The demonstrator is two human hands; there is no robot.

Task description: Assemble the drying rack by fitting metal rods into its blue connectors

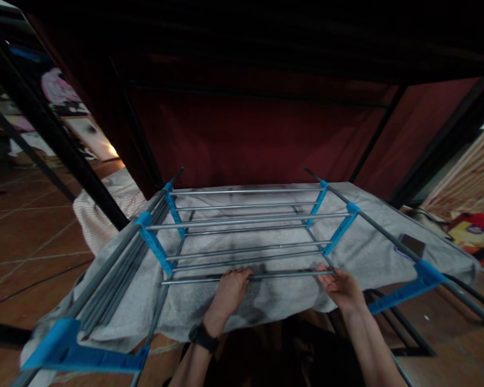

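Left hand [236, 284] grips the rod [290, 274] mid-length, fingers curled over it; right hand [342, 286], fingers loosely spread, seems to steady 1 end, so it lies level before the rack [250, 220].

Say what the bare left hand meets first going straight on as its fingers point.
The left hand, on a grey metal tube, would probably first meet the next thin grey metal rod beyond it; depth is unclear, so it could clear it.

Slim grey rod [286, 275], crosswise between the middle and nearest blue brackets [157, 248] of a grey rack [250, 220]
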